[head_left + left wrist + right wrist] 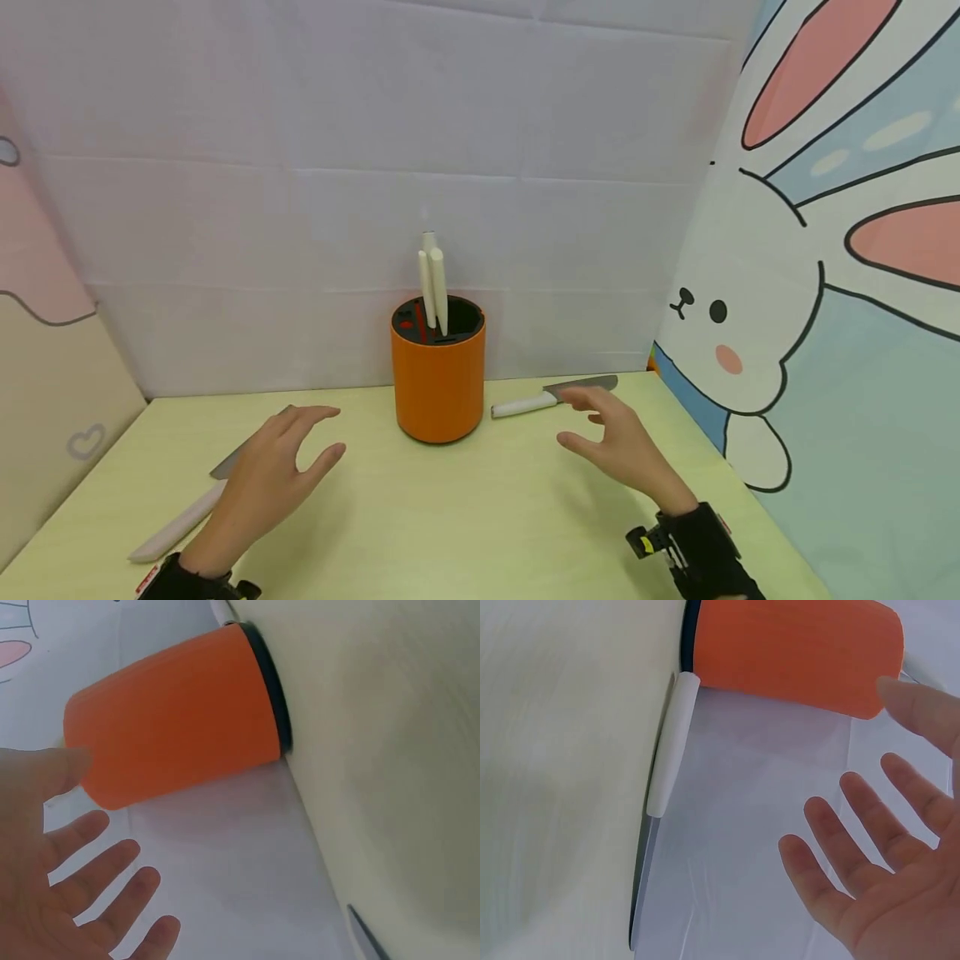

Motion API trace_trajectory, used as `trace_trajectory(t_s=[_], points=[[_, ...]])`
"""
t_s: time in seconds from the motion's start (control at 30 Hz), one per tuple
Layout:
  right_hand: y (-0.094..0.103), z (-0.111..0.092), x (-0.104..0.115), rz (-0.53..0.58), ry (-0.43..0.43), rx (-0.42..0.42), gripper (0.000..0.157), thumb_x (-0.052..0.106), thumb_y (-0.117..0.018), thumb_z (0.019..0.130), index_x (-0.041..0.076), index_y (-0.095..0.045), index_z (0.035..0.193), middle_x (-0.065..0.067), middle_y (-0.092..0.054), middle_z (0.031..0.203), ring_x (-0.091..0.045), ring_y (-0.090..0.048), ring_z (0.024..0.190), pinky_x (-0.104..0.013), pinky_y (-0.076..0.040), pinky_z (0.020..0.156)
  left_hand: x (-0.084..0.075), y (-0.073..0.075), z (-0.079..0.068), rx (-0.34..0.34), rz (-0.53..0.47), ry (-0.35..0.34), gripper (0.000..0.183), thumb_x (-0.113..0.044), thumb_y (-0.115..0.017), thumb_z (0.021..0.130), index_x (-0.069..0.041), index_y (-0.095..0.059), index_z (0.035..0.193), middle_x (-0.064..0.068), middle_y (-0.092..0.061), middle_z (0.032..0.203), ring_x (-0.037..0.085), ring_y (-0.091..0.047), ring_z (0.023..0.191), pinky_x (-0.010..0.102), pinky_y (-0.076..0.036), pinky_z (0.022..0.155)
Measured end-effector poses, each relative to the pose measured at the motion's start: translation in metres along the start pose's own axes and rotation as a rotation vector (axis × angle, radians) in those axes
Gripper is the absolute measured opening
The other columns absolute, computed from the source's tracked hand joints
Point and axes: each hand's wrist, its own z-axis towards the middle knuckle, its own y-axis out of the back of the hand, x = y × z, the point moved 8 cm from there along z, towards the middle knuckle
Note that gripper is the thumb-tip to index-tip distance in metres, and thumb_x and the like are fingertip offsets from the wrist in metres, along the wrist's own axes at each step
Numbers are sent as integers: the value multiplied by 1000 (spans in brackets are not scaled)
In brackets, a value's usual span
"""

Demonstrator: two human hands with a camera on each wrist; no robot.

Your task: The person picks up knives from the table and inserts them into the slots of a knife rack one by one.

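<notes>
Left hand (262, 475) and right hand (622, 442) spread before the holder (438, 392)
One knife (178, 523) lies left of it, another knife (525, 405) right.

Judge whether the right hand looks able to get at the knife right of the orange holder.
Probably yes: the right hand is empty and near the knife, and nothing visible stands between them.

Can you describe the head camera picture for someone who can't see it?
A person's left hand and right hand hover, empty, over a pale table. Beyond stands an orange knife block with three white handles; a knife lies near each hand.
</notes>
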Motion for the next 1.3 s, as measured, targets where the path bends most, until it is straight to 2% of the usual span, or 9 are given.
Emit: trace_trajectory(t_s=[0.1,0.23,0.6,0.73,0.87,1.0,1.17,1.3], points=[[-1,-4,-6,-45,2,1,58,20,-78,81,21,-51,133,-2,-54,126,-19,-51,111,-50,-50,86,5,-3,-10,5,0,9,46,-33,-75,83,-20,-59,124,-4,-59,114,21,-54,101,45,-47,77],[-1,-7,-11,-100,2,-2,58,19,-79,80,18,-52,132,-2,-55,125,-19,-51,110,-49,-50,84,10,-5,-19,11,-12,31,46,-32,-75,83,-19,-59,123,0,-58,120,27,-53,108,52,-45,83],[-1,-10,-23,-179,40,1,57,19,-78,80,15,-52,131,-3,-55,123,-23,-52,107,-45,-48,84,13,-15,-21,10,11,6,45,-34,-75,82,-17,-61,121,0,-57,123,29,-51,111,52,-40,90],[-4,2,-28,-236,66,27,55,20,-78,80,10,-54,129,-6,-56,121,-23,-53,106,-45,-48,85,11,-13,-20,1,9,0,45,-33,-75,82,-16,-61,121,1,-58,123,29,-52,110,52,-40,90],[-12,19,-37,-297,71,90,53,21,-77,81,9,-55,128,-9,-56,121,-25,-53,109,-44,-48,89,8,-13,-20,-4,7,-10,44,-32,-75,82,-16,-62,121,1,-58,121,28,-52,109,51,-40,90],[-23,34,-43,-311,100,148,52,18,-77,81,6,-55,127,-12,-56,121,-27,-52,112,-45,-47,92,5,-13,-19,-3,8,-22,44,-32,-76,81,-16,-62,120,1,-58,120,27,-52,108,51,-40,91],[-43,49,-53,-325,139,217,48,14,-77,81,5,-58,124,-13,-58,118,-28,-53,108,-44,-47,90,4,-12,-20,-8,6,-25,44,-31,-77,81,-16,-62,120,1,-58,120,26,-52,108,50,-41,89],[-63,59,-69,-379,117,290,44,14,-76,82,5,-59,121,-14,-59,114,-28,-54,103,-42,-48,87,5,-13,-22,-9,8,-22,44,-31,-77,80,-17,-62,120,0,-59,119,26,-52,107,51,-43,87]])
